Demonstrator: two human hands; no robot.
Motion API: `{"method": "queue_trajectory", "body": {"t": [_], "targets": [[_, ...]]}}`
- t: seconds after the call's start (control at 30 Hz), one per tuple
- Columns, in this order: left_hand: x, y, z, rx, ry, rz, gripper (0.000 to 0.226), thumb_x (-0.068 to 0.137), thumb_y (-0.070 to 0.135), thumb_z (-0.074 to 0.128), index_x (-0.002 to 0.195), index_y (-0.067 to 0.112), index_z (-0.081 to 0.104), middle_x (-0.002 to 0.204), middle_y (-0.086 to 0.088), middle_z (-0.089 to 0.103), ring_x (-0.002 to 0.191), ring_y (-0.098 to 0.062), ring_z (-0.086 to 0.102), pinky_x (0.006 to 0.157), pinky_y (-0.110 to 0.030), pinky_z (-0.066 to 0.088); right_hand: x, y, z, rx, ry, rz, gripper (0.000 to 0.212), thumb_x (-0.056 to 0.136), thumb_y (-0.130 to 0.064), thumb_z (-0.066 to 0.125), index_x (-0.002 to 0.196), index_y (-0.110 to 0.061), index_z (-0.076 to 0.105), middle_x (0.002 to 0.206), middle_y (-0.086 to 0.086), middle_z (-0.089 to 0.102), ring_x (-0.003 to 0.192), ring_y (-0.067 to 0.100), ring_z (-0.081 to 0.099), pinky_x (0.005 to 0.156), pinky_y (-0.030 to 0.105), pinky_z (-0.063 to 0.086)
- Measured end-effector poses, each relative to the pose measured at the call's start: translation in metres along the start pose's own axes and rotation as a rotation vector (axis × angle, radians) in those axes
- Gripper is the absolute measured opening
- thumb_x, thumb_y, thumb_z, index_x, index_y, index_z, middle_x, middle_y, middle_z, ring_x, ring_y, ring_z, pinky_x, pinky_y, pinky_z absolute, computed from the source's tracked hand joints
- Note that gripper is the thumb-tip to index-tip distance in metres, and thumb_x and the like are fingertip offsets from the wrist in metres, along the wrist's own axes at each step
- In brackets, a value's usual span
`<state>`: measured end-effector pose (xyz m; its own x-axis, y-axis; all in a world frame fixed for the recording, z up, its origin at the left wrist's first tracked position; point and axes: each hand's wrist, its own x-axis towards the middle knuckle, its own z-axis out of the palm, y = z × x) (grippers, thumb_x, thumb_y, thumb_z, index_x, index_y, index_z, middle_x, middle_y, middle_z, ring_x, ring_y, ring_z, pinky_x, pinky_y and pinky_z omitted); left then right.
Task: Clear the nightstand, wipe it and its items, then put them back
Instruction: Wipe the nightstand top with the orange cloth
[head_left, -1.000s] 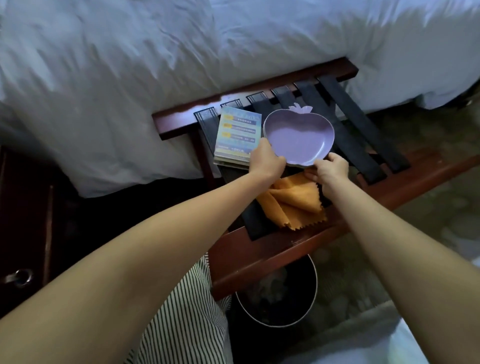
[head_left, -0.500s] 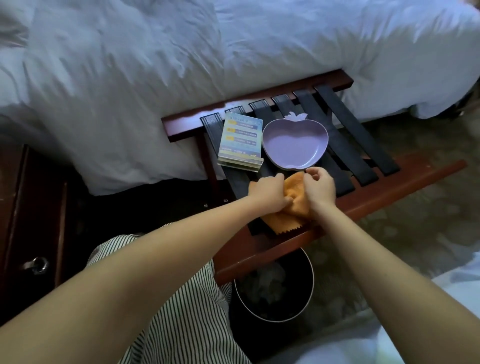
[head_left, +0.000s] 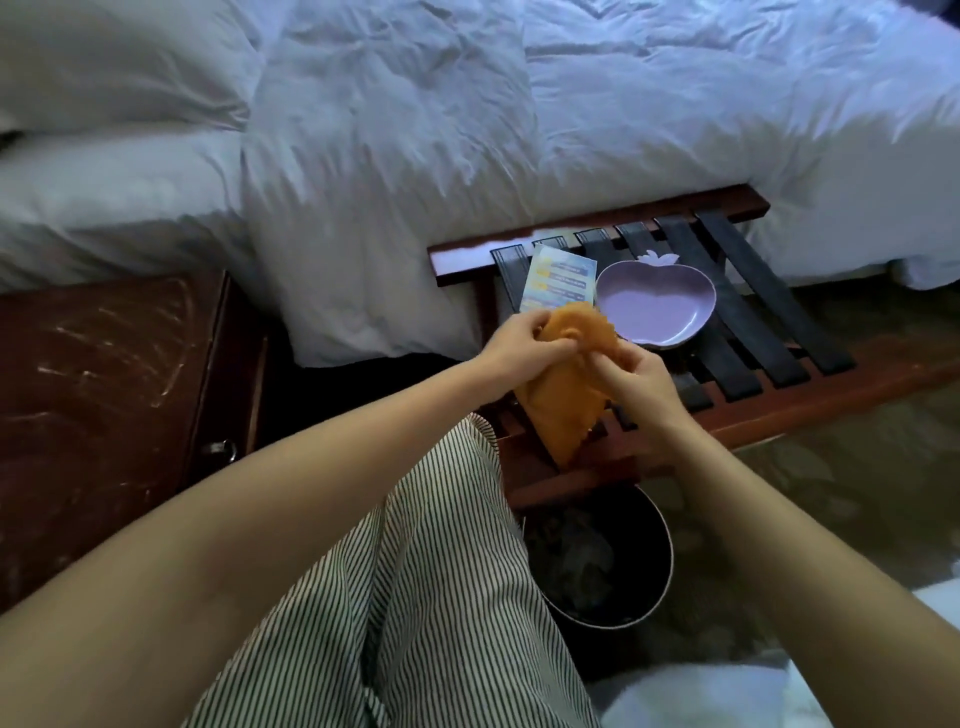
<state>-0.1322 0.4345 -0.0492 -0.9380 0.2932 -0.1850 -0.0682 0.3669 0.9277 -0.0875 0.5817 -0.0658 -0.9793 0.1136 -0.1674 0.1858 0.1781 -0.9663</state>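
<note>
Cloth (head_left: 563, 402): orange, held up over front of rack (head_left: 841, 387), btwn both hands.
L hand (head_left: 519, 347): fingers curled round cloth's top edge.
R hand (head_left: 638, 384): fingers pinching cloth's right side.
Dish (head_left: 655, 306): purple, apple-shaped, on rack straps, just beside cards (head_left: 563, 283).
Nightstand (head_left: 104, 395): far left, top streaked.

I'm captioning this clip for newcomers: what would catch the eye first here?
The orange cloth, gripped by both the left hand and the right hand mid-frame, stands out most. Just behind it, a lilac apple-shaped dish sits on the dark-strapped wooden luggage rack beside the white bed.
</note>
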Motion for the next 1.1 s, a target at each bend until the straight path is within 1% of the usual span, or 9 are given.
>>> {"method": "queue_trajectory", "body": {"t": [0.1, 0.23, 0.33, 0.53, 0.73, 0.87, 0.97, 1.03, 1.1], "targets": [[-0.020, 0.005, -0.030, -0.098, 0.059, -0.007, 0.008, 0.086, 0.015, 0.063, 0.084, 0.018, 0.056, 0.080, 0.002, 0.059, 0.077, -0.010, 0.057, 0.065, -0.019, 0.049, -0.003, -0.014, 0.023, -0.064, 0.027, -0.062, 0.026, 0.095, -0.013, 0.054, 0.097, 0.010, 0.064, 0.081, 0.014, 0.067, 0.074, 0.012, 0.058, 0.066, 0.024, 0.049], [-0.052, 0.005, -0.078, -0.203, 0.131, -0.031, 0.013, 0.084, 0.017, 0.066, 0.093, 0.016, 0.056, 0.090, -0.003, 0.060, 0.088, -0.019, 0.059, 0.074, -0.033, 0.050, -0.010, -0.043, 0.062, -0.053, -0.021, -0.143, 0.018, 0.095, -0.018, 0.054, 0.087, -0.007, 0.065, 0.094, 0.016, 0.067, 0.086, 0.026, 0.062, 0.078, 0.041, 0.051], [-0.078, 0.003, -0.115, -0.296, 0.223, -0.015, 0.020, 0.083, 0.017, 0.067, 0.100, 0.017, 0.056, 0.091, -0.001, 0.061, 0.088, -0.016, 0.058, 0.071, -0.026, 0.049, -0.019, -0.067, 0.090, 0.039, -0.171, -0.180, 0.007, 0.093, -0.025, 0.057, 0.091, -0.023, 0.063, 0.095, 0.002, 0.066, 0.088, 0.018, 0.062, 0.078, 0.035, 0.052], [-0.156, 0.002, -0.203, -0.239, 0.387, 0.048, 0.013, 0.087, 0.007, 0.061, 0.094, 0.015, 0.055, 0.087, -0.001, 0.061, 0.075, -0.006, 0.060, 0.066, -0.019, 0.050, -0.047, -0.098, 0.171, 0.097, -0.566, -0.153, 0.016, 0.091, -0.027, 0.060, 0.104, -0.018, 0.062, 0.102, 0.006, 0.067, 0.091, 0.021, 0.064, 0.080, 0.035, 0.053], [-0.238, -0.032, -0.273, -0.065, 0.608, -0.125, 0.044, 0.084, 0.026, 0.067, 0.119, 0.010, 0.046, 0.099, 0.002, 0.056, 0.088, -0.010, 0.056, 0.067, -0.021, 0.047, -0.078, -0.141, 0.248, 0.098, -0.726, -0.212, 0.012, 0.096, -0.023, 0.053, 0.089, -0.021, 0.063, 0.075, -0.007, 0.065, 0.069, 0.005, 0.061, 0.061, 0.021, 0.050], [-0.291, -0.062, -0.297, 0.140, 0.657, -0.325, 0.068, 0.084, 0.044, 0.063, 0.139, 0.021, 0.031, 0.123, -0.006, 0.048, 0.111, -0.019, 0.049, 0.088, -0.030, 0.044, -0.109, -0.159, 0.295, 0.107, -0.966, -0.208, 0.020, 0.098, -0.026, 0.047, 0.090, -0.018, 0.063, 0.066, -0.010, 0.065, 0.062, 0.002, 0.061, 0.056, 0.018, 0.048], [-0.329, -0.067, -0.296, 0.359, 0.695, -0.136, 0.050, 0.093, 0.045, 0.047, 0.140, 0.036, 0.031, 0.145, -0.002, 0.031, 0.135, -0.019, 0.024, 0.109, -0.037, 0.028, -0.132, -0.172, 0.327, 0.063, -1.153, -0.205, 0.025, 0.100, -0.027, 0.042, 0.086, -0.018, 0.060, 0.064, -0.010, 0.063, 0.060, 0.002, 0.059, 0.056, 0.017, 0.048], [-0.350, -0.065, -0.284, -0.012, 0.629, 0.030, 0.033, 0.100, 0.037, 0.032, 0.129, 0.029, 0.047, 0.131, 0.008, 0.052, 0.124, -0.006, 0.044, 0.102, -0.029, 0.037, -0.146, -0.182, 0.348, 0.039, -1.238, -0.229, 0.022, 0.099, -0.025, 0.045, 0.086, -0.019, 0.061, 0.067, -0.008, 0.063, 0.062, 0.005, 0.059, 0.061, 0.020, 0.050], [-0.369, -0.067, -0.275, -0.371, 0.565, 0.073, 0.043, 0.099, 0.043, 0.023, 0.120, 0.022, 0.053, 0.108, 0.007, 0.066, 0.105, -0.007, 0.060, 0.088, -0.025, 0.045, -0.155, -0.189, 0.364, -0.001, -1.301, -0.265, 0.016, 0.097, -0.022, 0.049, 0.089, -0.021, 0.063, 0.078, -0.004, 0.065, 0.073, 0.011, 0.062, 0.073, 0.028, 0.051]]}}
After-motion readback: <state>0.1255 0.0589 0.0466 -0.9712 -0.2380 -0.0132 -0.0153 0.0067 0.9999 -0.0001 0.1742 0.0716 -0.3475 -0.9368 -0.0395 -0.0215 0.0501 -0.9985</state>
